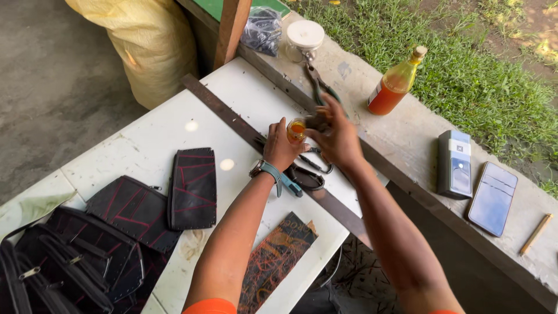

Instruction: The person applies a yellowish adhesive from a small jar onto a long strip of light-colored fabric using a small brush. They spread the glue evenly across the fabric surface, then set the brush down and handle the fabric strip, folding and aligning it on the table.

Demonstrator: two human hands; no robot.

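Observation:
My left hand (280, 148) grips a small glass jar of orange liquid (296, 129) over the far edge of the white table (157, 139). My right hand (335, 136) is curled right beside the jar's top, fingers closed around a small dark thing that I cannot make out. A teal-strapped watch (273, 173) sits on my left wrist. Below the hands lie a dark leather strap (308, 177) and a long metal ruler (232, 119).
Black leather pieces with red stitching (192, 186) and bags lie at the left. On the concrete ledge (407, 134) stand an orange bottle (395, 84), a white-lidded jar (304, 38), pliers (318, 84), a power bank (454, 164), a phone (493, 197) and a pencil (536, 234).

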